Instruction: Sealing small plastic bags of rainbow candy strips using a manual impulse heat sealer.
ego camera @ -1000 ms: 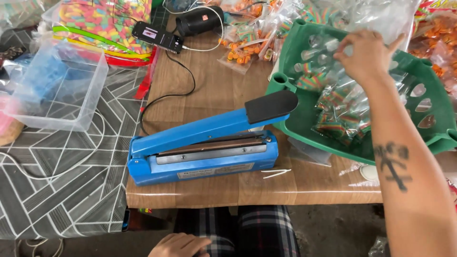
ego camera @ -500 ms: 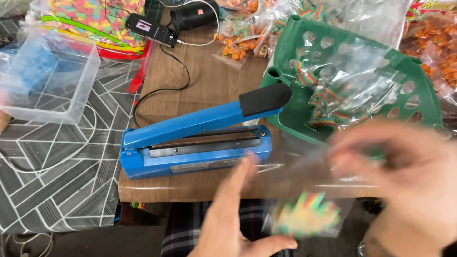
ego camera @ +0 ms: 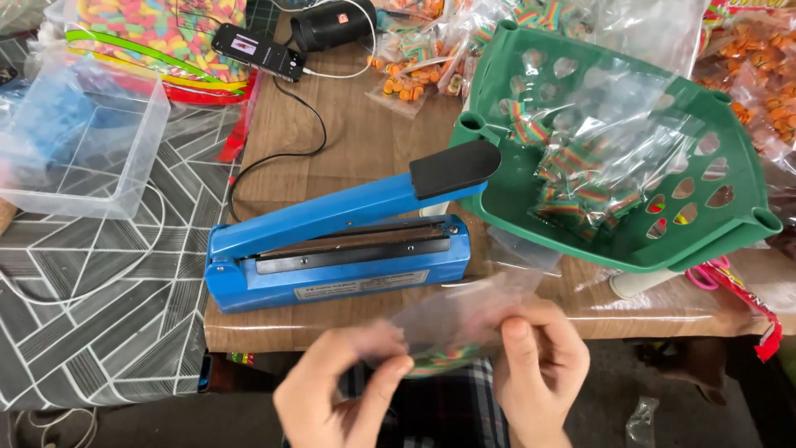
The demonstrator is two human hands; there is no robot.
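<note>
In green basket [ego camera: 730, 241], bagged rainbow candies [ego camera: 580, 187]

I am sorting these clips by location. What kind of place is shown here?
Probably a small candy-packing workstation, perhaps at home. A blue heat sealer sits on the table, a green basket holds bagged candy, and both hands hold a clear bag of candy.

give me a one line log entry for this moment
left hand: holds clear candy bag | right hand: same bag | blue heat sealer: arm raised, behind bag
</note>
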